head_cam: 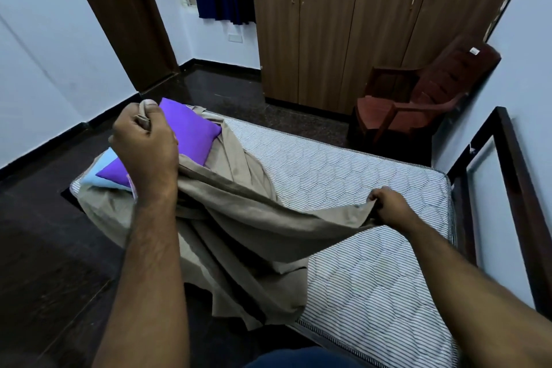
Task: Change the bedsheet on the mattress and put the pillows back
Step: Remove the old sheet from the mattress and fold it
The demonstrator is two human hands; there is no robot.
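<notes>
- Fingers of the left hand point(146, 143) curl tight round a bunched edge of the beige bedsheet point(239, 218), lifted above the mattress point(343, 176).
- I see the right hand point(388, 206) low over the mattress, fingers pinching another edge of the sheet, which is stretched between both hands.
- The rest of the sheet lies crumpled on the mattress's left half and spills off its near side.
- Purple pillow point(191, 131) rests on a light blue pillow point(98, 170) at the mattress's far-left corner.
</notes>
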